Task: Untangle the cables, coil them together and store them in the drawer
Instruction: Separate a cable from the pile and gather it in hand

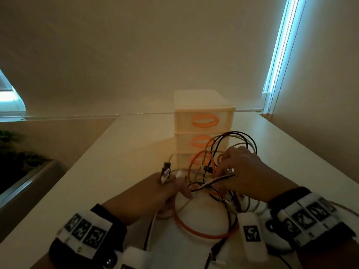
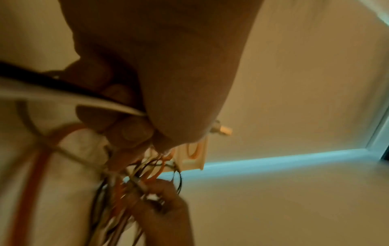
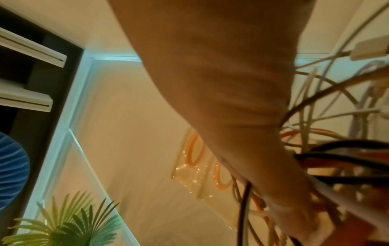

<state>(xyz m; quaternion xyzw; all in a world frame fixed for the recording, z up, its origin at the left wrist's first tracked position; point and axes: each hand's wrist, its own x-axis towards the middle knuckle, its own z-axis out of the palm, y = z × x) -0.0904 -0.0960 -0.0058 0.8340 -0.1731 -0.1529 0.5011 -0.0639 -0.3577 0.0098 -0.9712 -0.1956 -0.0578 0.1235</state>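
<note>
A: Cables (image 1: 211, 183), a mixed bundle of thin orange, black and white cords with plugs, still one knot; held over the pale tabletop (image 1: 116, 152), just in front of the drawer unit.

B: Progress?

A: Early, I judge. Nothing coiled, nothing stored. The small translucent cream three-drawer unit with orange oval handles (image 1: 203, 113) sits at 12 o'clock from the bundle, all drawers look closed.

B: Hands?

A: Left hand (image 1: 155, 195) at 9 o'clock of the knot, fingers (image 2: 130, 131) curled, pinching several strands; plug ends stick up past the knuckles. Right hand (image 1: 250, 173) at 3 o'clock, palm down, fingertips clamped on a black-and-white strand, loops arching over it.

B: Wrists?

A: Both angled inward, meeting at the tangle.
</note>
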